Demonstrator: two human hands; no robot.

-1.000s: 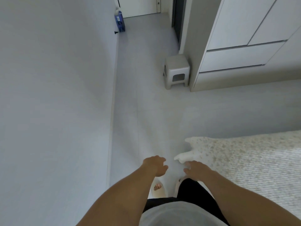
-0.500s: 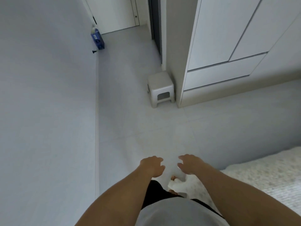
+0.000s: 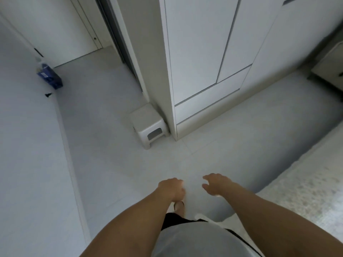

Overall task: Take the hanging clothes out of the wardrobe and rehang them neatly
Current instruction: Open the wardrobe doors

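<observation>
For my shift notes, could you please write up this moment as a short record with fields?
Setting: bedroom floor in front of a white wardrobe
Wardrobe doors: closed, no clothes visible
Left hand: empty, fingers loosely curled, held out over the floor
Right hand: empty, fingers relaxed, held out over the floor
Stool: small, grey, beside the wardrobe's corner
Blue pack: by the left wall
Bed: at the right
Task stage: not yet started
</observation>
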